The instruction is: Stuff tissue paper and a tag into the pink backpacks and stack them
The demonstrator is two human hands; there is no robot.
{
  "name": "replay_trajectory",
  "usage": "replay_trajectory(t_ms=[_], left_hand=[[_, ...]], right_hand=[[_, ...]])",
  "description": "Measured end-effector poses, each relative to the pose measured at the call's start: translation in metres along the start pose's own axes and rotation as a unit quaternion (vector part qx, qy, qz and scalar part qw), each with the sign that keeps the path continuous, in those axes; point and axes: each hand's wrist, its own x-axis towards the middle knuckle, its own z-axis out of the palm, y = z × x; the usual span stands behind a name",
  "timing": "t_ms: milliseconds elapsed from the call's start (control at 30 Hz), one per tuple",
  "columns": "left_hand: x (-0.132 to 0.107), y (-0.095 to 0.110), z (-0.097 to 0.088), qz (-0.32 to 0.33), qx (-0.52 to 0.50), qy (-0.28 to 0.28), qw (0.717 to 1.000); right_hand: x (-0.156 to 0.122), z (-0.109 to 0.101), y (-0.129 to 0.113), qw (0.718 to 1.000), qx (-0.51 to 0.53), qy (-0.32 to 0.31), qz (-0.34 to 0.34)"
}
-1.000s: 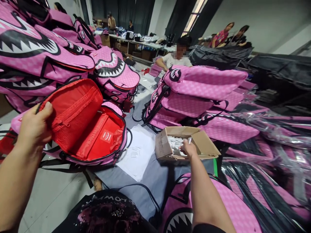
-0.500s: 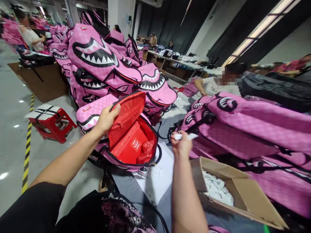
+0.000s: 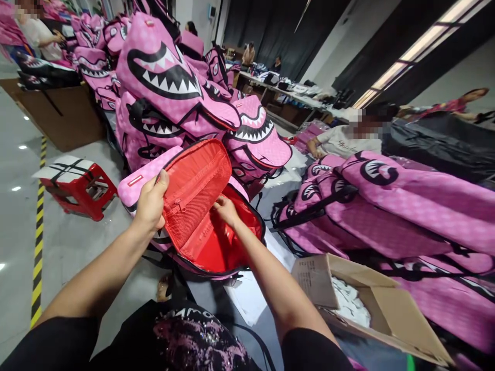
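A pink backpack (image 3: 152, 161) with a shark-mouth print lies unzipped before me, its red lining showing. My left hand (image 3: 150, 200) is closed around the edge of the raised front flap (image 3: 201, 180), which has a mesh pocket and zip inside. Inside the main compartment, my right hand (image 3: 227, 210) has its fingers curled together close to the lining. Whether the small white packet is still in those fingers cannot be seen. To the right stands an open cardboard box (image 3: 410, 319) with several white packets (image 3: 350, 304) in it.
Stacked pink shark backpacks (image 3: 166, 72) rise behind the open one. More pink bags (image 3: 417, 206) lie to the right, with a person (image 3: 336, 141) behind them. A red stool (image 3: 83, 188) stands on the floor at left. White paper (image 3: 249, 299) lies beneath the bag.
My right hand has moved left from beside the bag into its compartment; the white packet it held no longer shows. My left hand has drawn the flap slightly left and toward me.
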Motion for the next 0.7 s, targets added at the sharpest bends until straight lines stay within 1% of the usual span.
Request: replay_trajectory(t_ms=[67, 100, 133, 200, 233, 267, 300, 400, 467, 533, 567, 600, 633, 667, 700], left_hand=[[0.003, -0.005, -0.003, -0.007, -0.011, 0.004, 1.0], [0.004, -0.006, -0.003, -0.01, -0.013, 0.002, 1.0], [0.006, -0.008, -0.003, -0.013, -0.014, -0.003, 1.0], [0.01, -0.008, -0.003, -0.018, -0.013, -0.018, 1.0], [0.011, -0.008, -0.003, -0.02, -0.011, -0.026, 0.999], [0.012, -0.007, -0.003, -0.024, -0.008, -0.032, 0.999], [0.013, -0.006, -0.003, -0.028, -0.004, -0.035, 0.999], [0.014, -0.004, -0.005, -0.034, 0.008, -0.032, 0.999], [0.013, -0.004, -0.007, -0.032, 0.016, -0.025, 0.999], [0.012, -0.002, -0.011, -0.033, 0.024, -0.019, 0.999], [0.011, -0.001, -0.013, -0.033, 0.027, -0.016, 0.999], [0.01, 0.002, -0.014, -0.033, 0.033, -0.013, 0.999], [0.009, 0.006, -0.015, -0.036, 0.047, -0.012, 0.998], [0.009, 0.011, -0.015, -0.043, 0.069, -0.014, 0.997], [0.01, 0.017, -0.014, -0.052, 0.099, -0.02, 0.994]], right_hand=[[0.005, -0.004, 0.001, 0.996, -0.076, 0.046, 0.019], [0.007, -0.007, 0.001, 0.987, -0.143, 0.068, 0.023], [0.009, -0.011, 0.001, 0.97, -0.228, 0.079, 0.02], [0.013, -0.014, 0.001, 0.914, -0.399, 0.069, 0.0], [0.016, -0.013, 0.001, 0.888, -0.456, 0.055, -0.012], [0.019, -0.012, 0.001, 0.874, -0.483, 0.042, -0.02], [0.023, -0.009, 0.0, 0.868, -0.494, 0.035, -0.024], [0.035, -0.002, -0.006, 0.87, -0.492, 0.04, -0.018], [0.038, 0.001, -0.015, 0.87, -0.49, 0.053, -0.008], [0.03, 0.0, -0.028, 0.869, -0.49, 0.066, 0.007], [0.021, -0.003, -0.035, 0.875, -0.479, 0.073, 0.001], [0.01, -0.008, -0.041, 0.888, -0.453, 0.076, -0.021], [-0.004, -0.015, -0.046, 0.907, -0.41, 0.081, -0.059], [-0.019, -0.025, -0.049, 0.926, -0.351, 0.091, -0.108], [-0.034, -0.038, -0.049, 0.939, -0.281, 0.114, -0.16]])
